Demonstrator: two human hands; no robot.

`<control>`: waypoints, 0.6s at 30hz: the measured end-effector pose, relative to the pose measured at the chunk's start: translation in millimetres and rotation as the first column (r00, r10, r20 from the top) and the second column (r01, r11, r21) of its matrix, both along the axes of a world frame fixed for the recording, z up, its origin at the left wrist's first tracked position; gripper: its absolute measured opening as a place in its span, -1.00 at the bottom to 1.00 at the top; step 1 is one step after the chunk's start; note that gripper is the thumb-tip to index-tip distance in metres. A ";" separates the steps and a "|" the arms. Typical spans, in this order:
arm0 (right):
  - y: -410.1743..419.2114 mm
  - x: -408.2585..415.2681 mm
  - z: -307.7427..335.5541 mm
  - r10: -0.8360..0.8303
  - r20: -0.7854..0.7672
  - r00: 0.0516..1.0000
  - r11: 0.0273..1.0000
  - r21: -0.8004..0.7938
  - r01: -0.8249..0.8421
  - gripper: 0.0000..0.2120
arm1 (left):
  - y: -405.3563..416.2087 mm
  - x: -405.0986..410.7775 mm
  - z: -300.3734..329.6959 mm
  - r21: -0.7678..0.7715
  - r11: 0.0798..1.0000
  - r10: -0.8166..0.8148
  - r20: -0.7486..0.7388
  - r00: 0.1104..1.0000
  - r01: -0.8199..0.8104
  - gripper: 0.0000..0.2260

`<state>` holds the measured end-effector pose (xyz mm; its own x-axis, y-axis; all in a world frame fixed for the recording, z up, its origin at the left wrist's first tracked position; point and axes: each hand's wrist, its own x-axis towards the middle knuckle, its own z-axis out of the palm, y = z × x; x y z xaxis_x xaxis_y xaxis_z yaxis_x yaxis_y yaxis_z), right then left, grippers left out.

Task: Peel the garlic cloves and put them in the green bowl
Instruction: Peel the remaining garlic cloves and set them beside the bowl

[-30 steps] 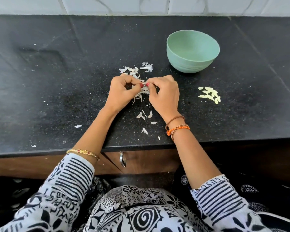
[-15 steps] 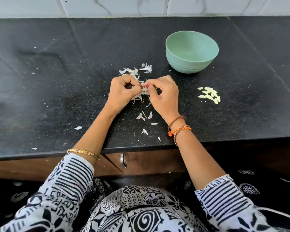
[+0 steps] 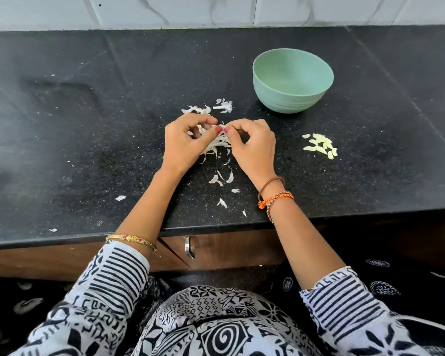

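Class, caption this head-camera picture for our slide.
Both hands, left and right, pinch garlic over papery skins; green bowl waits empty.

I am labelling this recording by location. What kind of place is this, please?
Most likely a home kitchen. A black stone counter runs along a white tiled wall, a wooden drawer with a metal handle sits beneath it, and garlic cloves lie near a green bowl.
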<state>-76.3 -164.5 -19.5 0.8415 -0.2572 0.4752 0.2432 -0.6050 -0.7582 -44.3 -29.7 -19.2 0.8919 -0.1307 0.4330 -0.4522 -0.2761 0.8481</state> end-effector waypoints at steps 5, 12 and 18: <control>-0.3 0.5 -0.1 0.016 0.052 0.999 1.000 -0.005 -0.015 -0.93 | 1.8 2.4 0.0 -0.102 0.989 -0.123 -0.134 0.983 0.110 -0.94; 1.1 -0.1 0.9 0.052 0.063 0.997 0.999 0.000 -0.052 -0.91 | 0.9 2.4 2.5 -0.132 0.981 -0.170 -0.217 0.961 0.144 -0.91; 1.4 0.4 0.0 0.057 0.064 0.996 0.998 -0.043 -0.054 -0.92 | 0.0 0.9 3.5 -0.123 0.981 -0.178 -0.225 0.958 0.153 -0.90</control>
<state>-75.8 -163.1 -19.5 0.8205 -0.1902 0.5391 0.3254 -0.6199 -0.7140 -43.4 -29.7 -15.6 0.9393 -0.2510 0.2339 -0.2699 -0.1197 0.9554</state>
